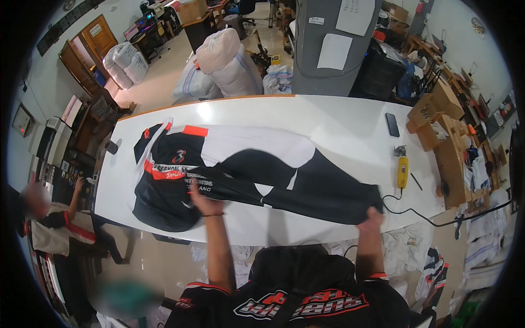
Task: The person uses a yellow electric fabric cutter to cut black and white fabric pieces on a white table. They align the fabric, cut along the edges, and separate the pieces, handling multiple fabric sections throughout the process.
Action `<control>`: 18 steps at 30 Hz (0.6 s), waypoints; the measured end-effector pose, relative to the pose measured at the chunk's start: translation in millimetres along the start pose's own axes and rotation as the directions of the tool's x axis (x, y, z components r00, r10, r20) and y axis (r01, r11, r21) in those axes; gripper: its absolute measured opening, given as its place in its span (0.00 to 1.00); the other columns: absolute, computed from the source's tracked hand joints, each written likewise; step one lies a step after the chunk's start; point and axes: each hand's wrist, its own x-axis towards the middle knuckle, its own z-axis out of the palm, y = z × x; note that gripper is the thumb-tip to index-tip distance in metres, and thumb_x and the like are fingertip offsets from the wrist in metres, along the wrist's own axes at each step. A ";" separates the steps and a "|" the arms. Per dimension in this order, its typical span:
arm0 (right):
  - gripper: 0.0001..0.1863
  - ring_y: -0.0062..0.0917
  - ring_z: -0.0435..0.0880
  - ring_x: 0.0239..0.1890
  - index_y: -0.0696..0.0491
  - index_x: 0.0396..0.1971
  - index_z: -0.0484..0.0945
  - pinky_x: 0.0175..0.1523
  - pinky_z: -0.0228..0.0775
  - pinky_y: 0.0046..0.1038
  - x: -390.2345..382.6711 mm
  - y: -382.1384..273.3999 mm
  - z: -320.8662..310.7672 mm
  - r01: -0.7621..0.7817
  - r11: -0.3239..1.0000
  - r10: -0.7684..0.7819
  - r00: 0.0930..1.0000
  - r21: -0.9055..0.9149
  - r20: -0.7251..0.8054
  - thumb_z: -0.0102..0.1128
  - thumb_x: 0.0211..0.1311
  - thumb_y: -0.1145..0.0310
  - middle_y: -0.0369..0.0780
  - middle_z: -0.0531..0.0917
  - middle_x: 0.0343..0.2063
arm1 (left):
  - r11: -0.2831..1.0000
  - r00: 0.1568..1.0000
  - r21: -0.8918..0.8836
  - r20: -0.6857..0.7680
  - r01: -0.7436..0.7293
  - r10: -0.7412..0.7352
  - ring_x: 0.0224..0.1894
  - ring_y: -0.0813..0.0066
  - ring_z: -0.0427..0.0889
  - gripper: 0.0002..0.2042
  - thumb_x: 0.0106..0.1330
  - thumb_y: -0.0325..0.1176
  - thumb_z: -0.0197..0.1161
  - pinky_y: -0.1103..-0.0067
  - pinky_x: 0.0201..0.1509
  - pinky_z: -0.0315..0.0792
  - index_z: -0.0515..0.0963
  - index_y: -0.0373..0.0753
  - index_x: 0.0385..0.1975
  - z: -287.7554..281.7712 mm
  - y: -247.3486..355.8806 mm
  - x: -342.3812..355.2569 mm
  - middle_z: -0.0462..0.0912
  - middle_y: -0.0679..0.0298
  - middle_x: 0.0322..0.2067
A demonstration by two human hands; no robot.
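Note:
A long black and white garment with red panels (262, 164) lies spread across the white table (339, 115), lettering and graphics on its left part. Near the table's front edge, my left hand (205, 202) rests against the middle-left of the cloth, fingers stretched upward and slightly blurred. At the lower right end of the garment, my right hand (371, 217) grips the dark fabric, its fingertips partly hidden by it.
A yellow corded tool (403, 172), thin dark stick (416, 181) and phone (392, 124) lie at right, near cardboard boxes (424, 123). A cup (111, 146) sits at left, where a person (60, 224) stands. Bulging sacks (229, 74) and a grey column (328, 27) are behind.

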 end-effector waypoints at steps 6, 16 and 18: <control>0.30 0.45 0.80 0.59 0.57 0.62 0.74 0.68 0.67 0.52 31.0 -94.5 20.5 0.386 0.915 -0.398 0.912 -0.117 -0.097 0.47 0.72 0.49 0.47 0.81 0.57 | 0.928 0.915 0.079 0.214 -0.364 0.341 0.54 0.59 0.84 0.26 0.78 0.51 0.43 0.59 0.61 0.79 0.77 0.37 0.58 32.3 164.6 55.9 0.83 0.56 0.53; 0.22 0.30 0.79 0.57 0.53 0.58 0.75 0.64 0.65 0.40 232.9 -86.5 -31.4 -0.051 0.961 -0.043 0.943 -0.270 -0.330 0.61 0.72 0.56 0.39 0.82 0.54 | 0.912 0.972 0.337 0.104 -0.233 0.210 0.55 0.64 0.81 0.20 0.75 0.45 0.58 0.66 0.64 0.71 0.77 0.36 0.56 58.4 174.0 239.2 0.83 0.60 0.53; 0.23 0.31 0.78 0.58 0.53 0.60 0.75 0.65 0.64 0.39 256.1 -100.5 1.6 0.099 0.963 -0.160 0.958 -0.249 -0.237 0.60 0.72 0.55 0.39 0.82 0.55 | 0.879 0.860 0.219 0.402 -0.423 0.314 0.57 0.63 0.80 0.21 0.75 0.45 0.58 0.62 0.65 0.70 0.76 0.36 0.59 75.9 228.4 253.0 0.82 0.59 0.56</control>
